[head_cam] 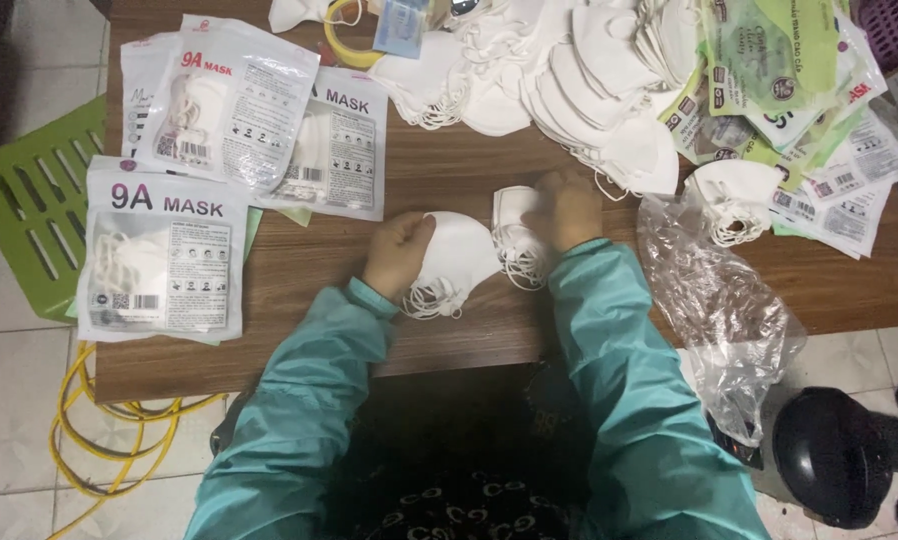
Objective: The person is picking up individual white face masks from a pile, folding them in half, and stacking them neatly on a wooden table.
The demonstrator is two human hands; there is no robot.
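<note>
Two small stacks of folded white face masks lie in front of me on the wooden table (449,170). My left hand (397,252) grips the left edge of the nearer stack (457,258), whose ear loops hang toward me. My right hand (567,208) is closed on the second stack (515,215), just right of the first. Both arms wear teal sleeves.
Filled white mask packets (159,250) lie at the left, a large heap of loose white masks (589,70) at the back, green-printed flat packets (779,70) at the far right. A crumpled clear plastic bag (729,310) hangs over the right edge. A green plastic crate (29,200) and yellow cable (119,430) are on the floor.
</note>
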